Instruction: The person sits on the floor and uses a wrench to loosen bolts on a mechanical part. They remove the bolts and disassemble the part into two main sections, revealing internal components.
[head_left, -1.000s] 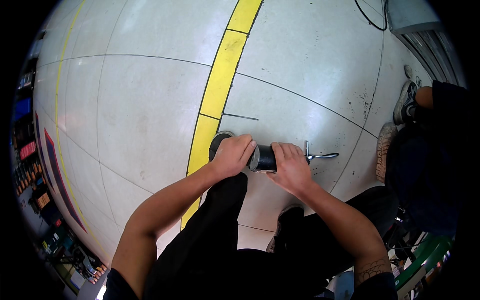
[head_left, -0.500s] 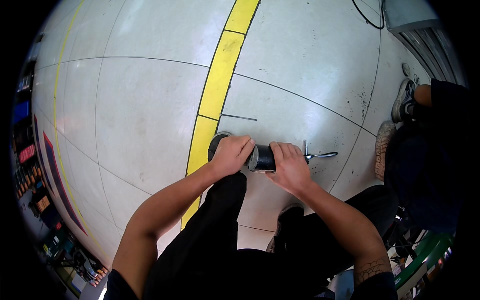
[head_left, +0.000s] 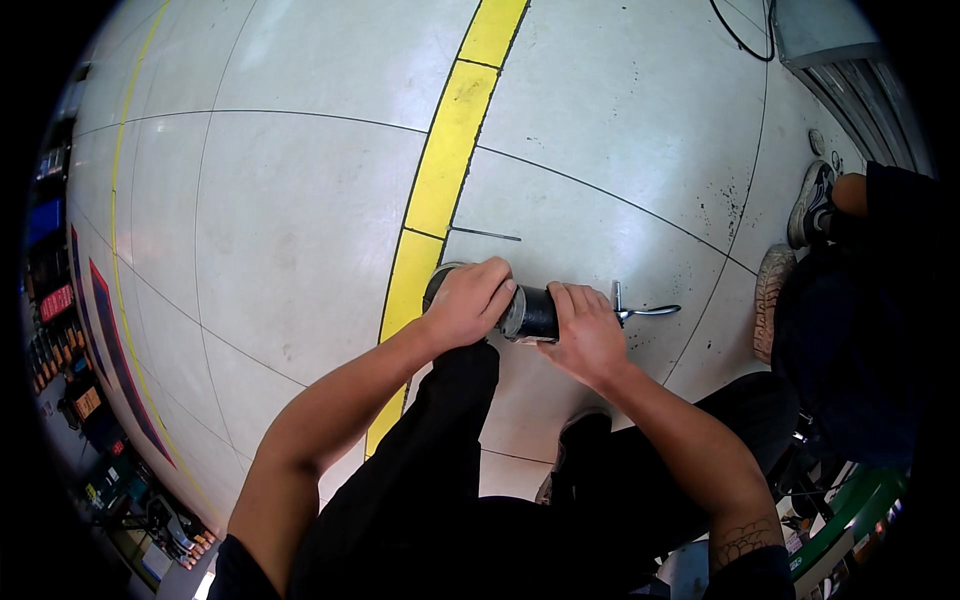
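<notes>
Pale, glossy floor [head_left: 300, 210], scored with dark joints, is crossed by a broad yellow stripe [head_left: 440, 190]. Above it, the right hand [head_left: 588, 328] grips a black cylinder [head_left: 537, 314] with a metallic rim at its left end. Beside that rim, the left hand [head_left: 472, 300] is curled, its palm hidden; I cannot tell what it grasps. A shiny metal lever [head_left: 652, 311] projects past the right hand. Farther right, another person's shoe [head_left: 810, 205] rests near ribbed metal [head_left: 862, 105].

Short dark sleeves [head_left: 252, 570], black trousers [head_left: 400, 510] — scale-like line tattoo [head_left: 744, 540] beside the right sleeve [head_left: 752, 574].
</notes>
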